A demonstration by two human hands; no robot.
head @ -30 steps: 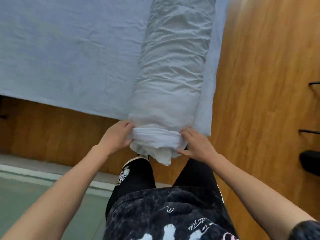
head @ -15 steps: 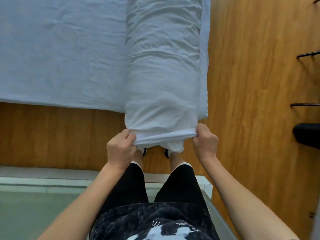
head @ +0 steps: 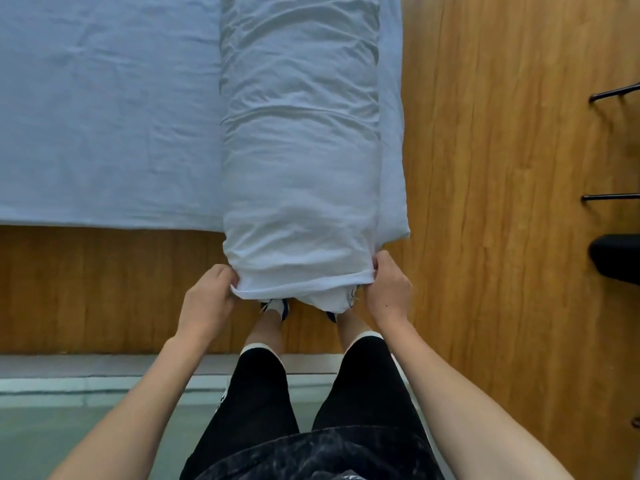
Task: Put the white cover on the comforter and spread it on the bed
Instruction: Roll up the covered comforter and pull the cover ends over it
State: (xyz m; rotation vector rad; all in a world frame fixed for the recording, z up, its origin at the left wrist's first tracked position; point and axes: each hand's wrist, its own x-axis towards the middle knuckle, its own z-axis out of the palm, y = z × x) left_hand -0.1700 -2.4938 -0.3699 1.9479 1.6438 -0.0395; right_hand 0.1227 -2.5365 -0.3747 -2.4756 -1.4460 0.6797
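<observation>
- The white cover (head: 301, 188) was wrapped around the rolled comforter, which lay as a long roll along the right side of the bed (head: 104, 116), its near end hanging past the bed's edge.
- A bunch of the comforter (head: 329, 301) poked out below the cover's open hem.
- The left hand (head: 207, 303) gripped the hem at its left corner with curled fingers.
- The right hand (head: 389, 289) pinched the hem at its right corner, so the edge ran taut between both hands.
- The bed wore a pale blue sheet, creased.
- A wooden floor (head: 485, 202) lay around it, with a dark object (head: 616, 258) at the right edge.
- The person's legs in black shorts (head: 311, 393) stood below.
</observation>
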